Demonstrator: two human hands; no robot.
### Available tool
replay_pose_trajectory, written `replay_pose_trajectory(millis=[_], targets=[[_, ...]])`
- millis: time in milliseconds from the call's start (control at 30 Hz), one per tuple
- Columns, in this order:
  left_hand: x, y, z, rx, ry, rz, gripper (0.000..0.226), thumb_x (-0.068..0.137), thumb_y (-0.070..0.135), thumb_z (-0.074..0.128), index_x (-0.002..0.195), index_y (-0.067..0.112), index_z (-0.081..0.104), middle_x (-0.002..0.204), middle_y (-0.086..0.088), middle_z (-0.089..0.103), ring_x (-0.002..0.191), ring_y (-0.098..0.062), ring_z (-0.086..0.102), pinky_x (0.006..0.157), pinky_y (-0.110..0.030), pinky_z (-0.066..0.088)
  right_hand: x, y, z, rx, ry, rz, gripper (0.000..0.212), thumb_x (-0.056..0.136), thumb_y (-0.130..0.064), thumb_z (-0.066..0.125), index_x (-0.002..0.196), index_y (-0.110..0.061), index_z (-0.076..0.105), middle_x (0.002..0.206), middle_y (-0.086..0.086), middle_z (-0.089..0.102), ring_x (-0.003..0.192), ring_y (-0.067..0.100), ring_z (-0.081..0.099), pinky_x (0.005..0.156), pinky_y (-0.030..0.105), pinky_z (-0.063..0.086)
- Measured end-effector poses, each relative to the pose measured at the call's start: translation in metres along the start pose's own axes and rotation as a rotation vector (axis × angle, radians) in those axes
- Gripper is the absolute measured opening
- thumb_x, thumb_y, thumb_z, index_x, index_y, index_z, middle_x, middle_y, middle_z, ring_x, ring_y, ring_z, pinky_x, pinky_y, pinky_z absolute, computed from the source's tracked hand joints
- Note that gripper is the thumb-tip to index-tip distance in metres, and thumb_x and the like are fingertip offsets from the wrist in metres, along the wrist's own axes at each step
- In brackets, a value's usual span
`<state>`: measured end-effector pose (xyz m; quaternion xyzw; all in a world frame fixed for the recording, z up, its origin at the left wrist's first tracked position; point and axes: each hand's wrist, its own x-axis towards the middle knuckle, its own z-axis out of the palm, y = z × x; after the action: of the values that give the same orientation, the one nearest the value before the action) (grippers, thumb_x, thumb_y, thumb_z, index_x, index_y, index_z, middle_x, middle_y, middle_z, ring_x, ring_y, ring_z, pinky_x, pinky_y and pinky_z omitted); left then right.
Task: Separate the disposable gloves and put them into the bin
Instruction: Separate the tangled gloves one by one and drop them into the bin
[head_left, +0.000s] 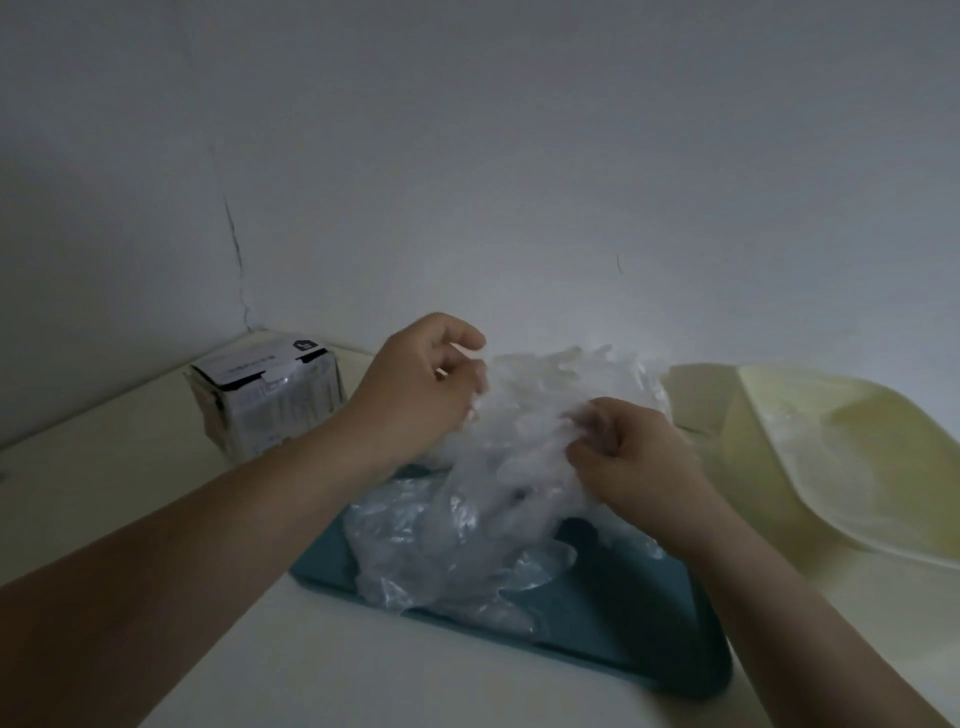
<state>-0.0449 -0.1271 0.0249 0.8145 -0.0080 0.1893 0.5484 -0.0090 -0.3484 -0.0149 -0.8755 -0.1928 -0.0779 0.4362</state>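
Note:
A heap of clear disposable gloves (467, 535) lies on a teal tray (649, 623) in front of me. Above it I hold up a bunch of gloves (545, 395) between both hands. My left hand (415, 395) pinches the bunch's left edge with curled fingers. My right hand (628, 457) grips its lower right part, fingers curled into the plastic. A pale yellow bin (769, 395) lies to the right, with some clear plastic inside it.
A white and black cardboard box (265, 400) stands at the back left near the wall corner. The pale tabletop (104, 467) runs under everything. A grey wall closes off the back.

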Motion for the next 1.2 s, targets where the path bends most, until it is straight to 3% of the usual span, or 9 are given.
replay_pose_trajectory(millis=[100,267,433,600,733,833,933,1067,1200], targets=[[0.006,0.003,-0.012,-0.036,0.141,-0.023,0.019,0.104,0.007,0.058,0.110,0.024,0.067,0.093,-0.003,0.072,0.064,-0.006,0.065,0.052,-0.018,0.050,0.001,0.001,0.003,-0.226,-0.144,0.116,0.023,0.088,-0.007,0.055,0.098,-0.027,0.062,0.086,-0.010,0.066,0.070,0.008,0.060,0.057,0.013,0.043],[0.011,0.014,-0.027,-0.136,0.281,0.025,0.017,0.105,0.012,0.056,0.111,0.022,0.068,0.091,0.003,0.070,0.061,0.003,0.062,0.055,-0.013,0.049,-0.004,0.000,0.015,-0.631,-0.283,0.120,0.050,0.093,-0.017,0.058,0.141,-0.033,0.055,0.132,-0.001,0.063,0.111,0.023,0.064,0.093,0.032,0.054],[-0.002,0.028,-0.036,-0.110,0.177,0.061,0.007,0.100,0.019,0.069,0.106,0.020,0.072,0.073,0.006,0.072,0.065,-0.004,0.066,0.063,-0.021,0.053,-0.012,-0.027,-0.013,-0.415,-0.238,0.033,0.063,0.093,-0.025,0.067,0.152,-0.031,0.046,0.137,-0.005,0.063,0.116,0.012,0.062,0.098,0.023,0.050],[-0.016,0.045,-0.034,-0.158,-0.036,0.055,0.024,0.091,0.021,0.081,0.112,0.021,0.070,0.078,-0.003,0.073,0.067,-0.011,0.069,0.064,-0.026,0.057,-0.036,-0.066,-0.036,-0.121,0.019,-0.154,0.083,0.078,-0.066,0.075,0.152,-0.047,0.040,0.148,-0.030,0.044,0.130,-0.004,0.048,0.106,0.022,0.042],[-0.029,0.056,-0.012,-0.191,-0.278,0.058,0.024,0.085,0.018,0.086,0.107,0.016,0.076,0.082,-0.003,0.075,0.067,-0.018,0.066,0.063,-0.027,0.057,-0.039,-0.090,-0.034,-0.162,-0.012,-0.205,0.095,0.072,-0.059,0.085,0.153,-0.049,0.036,0.133,-0.040,0.048,0.110,-0.028,0.046,0.090,-0.007,0.030],[-0.028,0.063,-0.008,-0.389,-0.310,0.034,0.030,0.077,0.015,0.088,0.105,0.012,0.077,0.089,-0.005,0.076,0.073,-0.018,0.067,0.062,-0.027,0.055,-0.039,-0.095,-0.041,0.091,-0.079,-0.142,0.053,0.080,-0.033,0.088,0.129,-0.033,0.066,0.095,-0.008,0.080,0.082,0.004,0.074,0.076,0.019,0.057],[-0.024,0.069,-0.023,-0.437,-0.305,0.005,0.038,0.073,0.017,0.087,0.109,0.016,0.076,0.094,0.001,0.076,0.071,-0.016,0.066,0.061,-0.024,0.055,-0.047,-0.095,-0.052,0.376,-0.058,-0.048,0.010,0.089,-0.017,0.079,0.096,-0.009,0.079,0.078,0.013,0.076,0.068,0.026,0.073,0.068,0.032,0.060],[-0.024,0.060,-0.037,-0.539,-0.324,-0.062,0.049,0.065,-0.002,0.088,0.110,0.010,0.072,0.085,0.001,0.071,0.071,-0.012,0.065,0.061,-0.023,0.054,-0.051,-0.079,-0.065,0.502,-0.039,0.061,0.024,0.092,-0.022,0.075,0.083,0.000,0.075,0.074,0.020,0.069,0.060,0.029,0.062,0.063,0.038,0.057],[-0.024,0.035,-0.034,-0.472,-0.258,-0.231,0.043,0.092,0.046,0.071,0.115,0.010,0.071,0.100,-0.008,0.075,0.080,-0.018,0.068,0.073,-0.031,0.057,-0.051,-0.072,-0.062,0.584,0.058,0.135,0.027,0.096,-0.021,0.072,0.082,0.002,0.070,0.066,0.013,0.064,0.052,0.023,0.056,0.056,0.033,0.054]])
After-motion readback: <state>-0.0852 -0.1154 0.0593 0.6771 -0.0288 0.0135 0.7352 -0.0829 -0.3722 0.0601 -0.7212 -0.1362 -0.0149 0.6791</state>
